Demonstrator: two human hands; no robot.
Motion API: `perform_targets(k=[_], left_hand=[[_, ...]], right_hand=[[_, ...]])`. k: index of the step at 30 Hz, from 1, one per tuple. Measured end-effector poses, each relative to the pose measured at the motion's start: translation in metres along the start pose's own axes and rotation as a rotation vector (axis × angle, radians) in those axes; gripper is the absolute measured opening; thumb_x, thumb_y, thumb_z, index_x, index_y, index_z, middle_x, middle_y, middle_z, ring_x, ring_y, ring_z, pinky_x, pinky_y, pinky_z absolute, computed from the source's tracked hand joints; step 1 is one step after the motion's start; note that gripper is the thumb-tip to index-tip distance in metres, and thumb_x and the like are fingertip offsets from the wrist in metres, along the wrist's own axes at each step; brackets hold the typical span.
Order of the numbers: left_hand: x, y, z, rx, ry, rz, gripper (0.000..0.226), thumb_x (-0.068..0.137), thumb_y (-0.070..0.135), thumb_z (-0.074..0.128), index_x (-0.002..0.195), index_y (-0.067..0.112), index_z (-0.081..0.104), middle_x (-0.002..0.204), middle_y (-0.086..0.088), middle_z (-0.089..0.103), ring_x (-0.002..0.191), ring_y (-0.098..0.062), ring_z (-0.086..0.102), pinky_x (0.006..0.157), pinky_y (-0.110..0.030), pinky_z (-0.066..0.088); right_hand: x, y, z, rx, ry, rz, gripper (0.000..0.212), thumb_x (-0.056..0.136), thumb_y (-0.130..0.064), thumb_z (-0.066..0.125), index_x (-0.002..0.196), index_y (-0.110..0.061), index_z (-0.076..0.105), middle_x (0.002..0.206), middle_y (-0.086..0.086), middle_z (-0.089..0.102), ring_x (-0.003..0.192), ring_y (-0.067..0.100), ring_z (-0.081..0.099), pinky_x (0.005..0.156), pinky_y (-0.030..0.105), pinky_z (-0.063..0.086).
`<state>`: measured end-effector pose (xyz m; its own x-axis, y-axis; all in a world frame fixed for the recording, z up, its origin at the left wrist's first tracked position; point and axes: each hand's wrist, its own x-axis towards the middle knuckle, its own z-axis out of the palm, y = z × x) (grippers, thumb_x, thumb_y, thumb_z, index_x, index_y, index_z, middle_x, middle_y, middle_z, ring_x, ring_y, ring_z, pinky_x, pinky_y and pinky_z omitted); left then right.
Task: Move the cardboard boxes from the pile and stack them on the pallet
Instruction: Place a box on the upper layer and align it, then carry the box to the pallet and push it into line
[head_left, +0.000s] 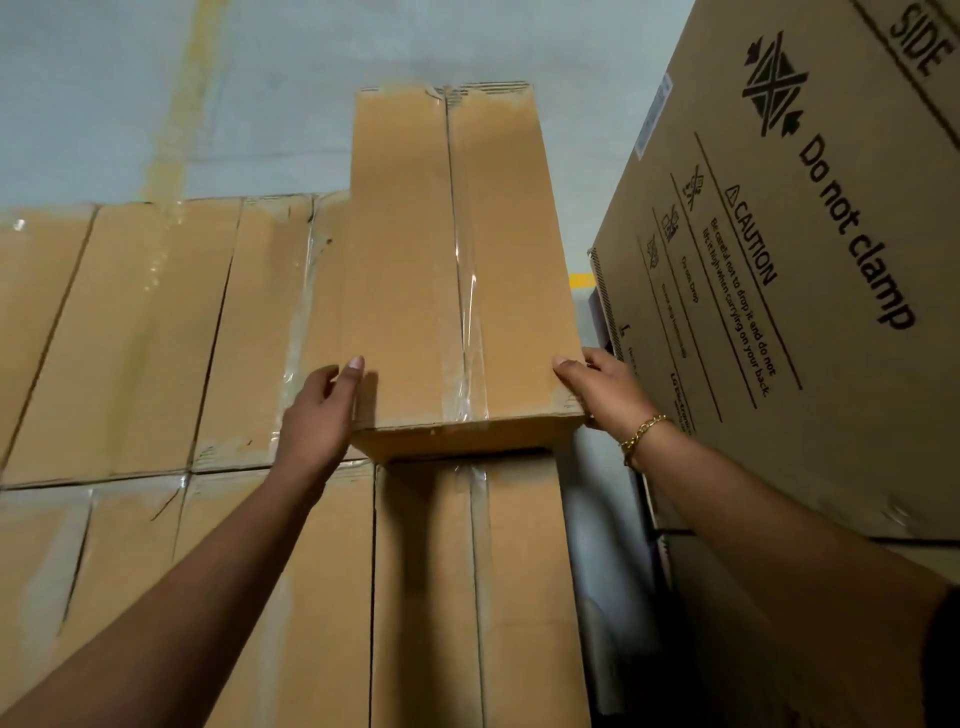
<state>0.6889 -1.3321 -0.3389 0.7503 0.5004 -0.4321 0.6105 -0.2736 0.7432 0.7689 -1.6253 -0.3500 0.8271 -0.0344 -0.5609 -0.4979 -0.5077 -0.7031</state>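
Observation:
A long brown cardboard box (415, 270), taped along its middle seam, lies on top of a layer of similar boxes (140, 338). Its far end sticks out past that layer. My left hand (317, 415) grips the box's near left corner, thumb on the top face. My right hand (602, 389), with a gold bracelet at the wrist, grips the near right corner, thumb on top. Another taped box (467, 597) lies directly under the near end. The pallet is hidden under the boxes.
A large printed carton (779, 270) reading "Do not clamp" stands close on the right, a narrow gap away from my right hand. Grey concrete floor (260, 104) with a faded yellow line lies beyond the boxes.

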Motion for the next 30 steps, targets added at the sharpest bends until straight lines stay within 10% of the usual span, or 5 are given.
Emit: perform_targets(k=[3, 9, 30], left_hand=[[-0.035, -0.001, -0.028, 0.021, -0.051, 0.037, 0.070, 0.096, 0.069, 0.042, 0.149, 0.023, 0.046, 0.149, -0.008, 0.051, 0.131, -0.029, 0.052, 0.109, -0.051, 0.042], [-0.126, 0.039, -0.112, 0.087, -0.090, 0.136, 0.068, 0.098, 0.064, 0.043, 0.153, 0.025, 0.040, 0.154, -0.004, 0.047, 0.137, -0.025, 0.048, 0.106, -0.038, 0.038], [-0.454, 0.135, -0.304, 0.110, 0.050, 0.353, 0.068, 0.100, 0.062, 0.041, 0.156, 0.023, 0.035, 0.162, -0.003, 0.035, 0.146, -0.024, 0.034, 0.113, -0.040, 0.030]], right_hand=[[-0.036, -0.012, -0.013, 0.025, 0.023, -0.001, 0.016, 0.093, -0.040, 0.064, 0.097, -0.025, 0.066, 0.097, -0.004, 0.065, 0.094, 0.016, 0.062, 0.082, 0.033, 0.048], [-0.148, -0.051, -0.037, -0.104, 0.023, -0.065, 0.055, 0.096, -0.041, 0.062, 0.143, -0.013, 0.052, 0.138, 0.005, 0.057, 0.127, 0.023, 0.053, 0.109, 0.043, 0.042], [-0.501, -0.169, -0.108, -0.397, -0.070, -0.477, 0.065, 0.100, -0.051, 0.050, 0.156, -0.023, 0.032, 0.163, 0.002, 0.028, 0.148, 0.025, 0.028, 0.119, 0.044, 0.027]])
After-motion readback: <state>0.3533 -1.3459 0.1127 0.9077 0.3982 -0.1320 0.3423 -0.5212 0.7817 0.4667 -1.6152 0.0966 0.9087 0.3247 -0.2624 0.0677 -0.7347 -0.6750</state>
